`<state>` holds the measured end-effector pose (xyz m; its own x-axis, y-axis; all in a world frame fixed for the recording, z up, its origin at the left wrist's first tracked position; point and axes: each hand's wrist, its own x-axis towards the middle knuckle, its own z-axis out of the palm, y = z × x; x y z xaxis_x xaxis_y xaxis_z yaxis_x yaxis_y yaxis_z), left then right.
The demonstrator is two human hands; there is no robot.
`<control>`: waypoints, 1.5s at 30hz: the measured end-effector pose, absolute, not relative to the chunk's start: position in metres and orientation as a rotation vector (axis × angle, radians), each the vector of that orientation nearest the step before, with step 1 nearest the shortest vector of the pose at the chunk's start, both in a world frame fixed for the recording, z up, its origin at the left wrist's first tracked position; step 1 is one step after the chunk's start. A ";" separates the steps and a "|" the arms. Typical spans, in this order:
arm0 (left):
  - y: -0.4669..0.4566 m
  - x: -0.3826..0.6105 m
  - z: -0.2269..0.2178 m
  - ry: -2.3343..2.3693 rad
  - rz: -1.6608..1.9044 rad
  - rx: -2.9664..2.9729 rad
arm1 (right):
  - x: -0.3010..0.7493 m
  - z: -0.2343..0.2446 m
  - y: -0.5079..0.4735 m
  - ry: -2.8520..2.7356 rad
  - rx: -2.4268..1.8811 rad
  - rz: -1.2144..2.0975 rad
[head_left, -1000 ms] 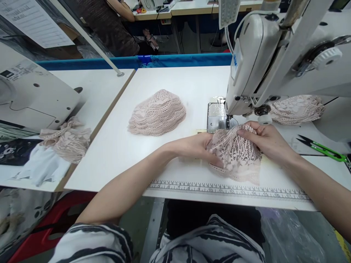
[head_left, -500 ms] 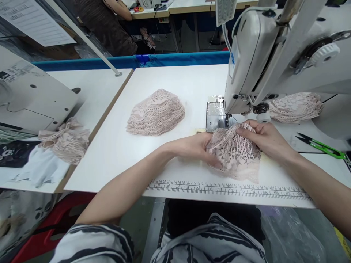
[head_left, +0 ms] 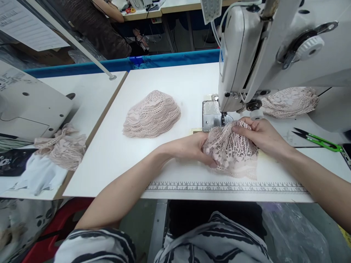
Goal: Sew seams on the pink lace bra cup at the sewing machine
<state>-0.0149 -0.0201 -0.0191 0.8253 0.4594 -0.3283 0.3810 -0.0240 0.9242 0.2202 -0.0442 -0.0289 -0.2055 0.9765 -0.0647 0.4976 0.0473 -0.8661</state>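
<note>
I'm pinching the pink lace piece (head_left: 233,155) between the thumb and fingers of my right hand (head_left: 261,135). My left hand (head_left: 196,148) is touching the opposite edge, thumb on top; its fingers are partly hidden, so I'm not able to tell whether they're gripping. The lace is sitting bunched on the white table (head_left: 106,160), right at the presser foot (head_left: 223,119) of the sewing machine (head_left: 238,58), on the far side of the printed ruler (head_left: 225,188).

Compared with half a second ago, the machine, the lace stack (head_left: 153,115) and the green-handled snips (head_left: 319,140) are all showing slightly further left (my camera is turning a touch rightward, it seems). Both hands are keeping nearly the same hold, and the lace is staying put beside the foot.
</note>
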 end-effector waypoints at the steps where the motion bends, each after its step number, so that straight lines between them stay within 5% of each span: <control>1: -0.020 -0.015 -0.019 0.669 0.073 1.631 | 0.220 -0.029 -0.044 -1.764 -1.478 1.088; 17: -0.032 -0.012 -0.018 0.754 0.233 1.853 | 0.220 -0.025 -0.047 -1.588 -1.157 1.480; 24: -0.030 -0.017 -0.037 0.405 0.972 2.794 | 0.205 -0.010 -0.079 -1.959 -0.519 1.833; 45: -0.024 -0.022 -0.031 0.096 1.120 3.302 | 0.193 -0.039 -0.083 -2.188 -0.519 1.611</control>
<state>-0.0225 -0.0238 -0.0311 0.7986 -0.0583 0.5991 0.1596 -0.9391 -0.3042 0.1932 -0.0826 -0.0394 -0.8625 0.4999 0.0787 0.0734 0.2774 -0.9580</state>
